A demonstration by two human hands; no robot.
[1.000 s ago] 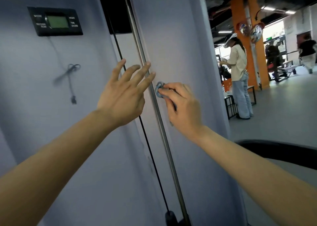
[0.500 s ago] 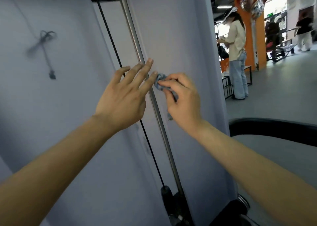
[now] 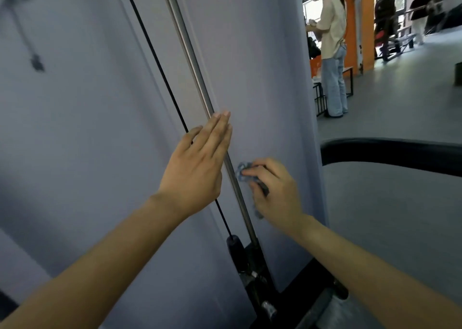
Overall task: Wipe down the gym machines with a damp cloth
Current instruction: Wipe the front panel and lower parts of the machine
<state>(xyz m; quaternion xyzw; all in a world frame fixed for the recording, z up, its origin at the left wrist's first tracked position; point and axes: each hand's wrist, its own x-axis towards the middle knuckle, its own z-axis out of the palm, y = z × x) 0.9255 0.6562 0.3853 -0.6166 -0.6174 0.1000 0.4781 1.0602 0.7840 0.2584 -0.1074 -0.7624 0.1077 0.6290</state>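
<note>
Right hand (image 3: 275, 193) pinches crumpled blue cloth (image 3: 243, 171) beside smooth steel rod (image 3: 190, 53).

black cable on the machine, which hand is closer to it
Left. The left hand covers part of the black cable, fingers straight; the right hand sits past the steel rod, pinching the blue cloth against the panel.

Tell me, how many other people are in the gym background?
2 clearly: a person in a cream shirt by the orange pillar, a person in a black top far right. A dark shape between them may be a third.
</note>
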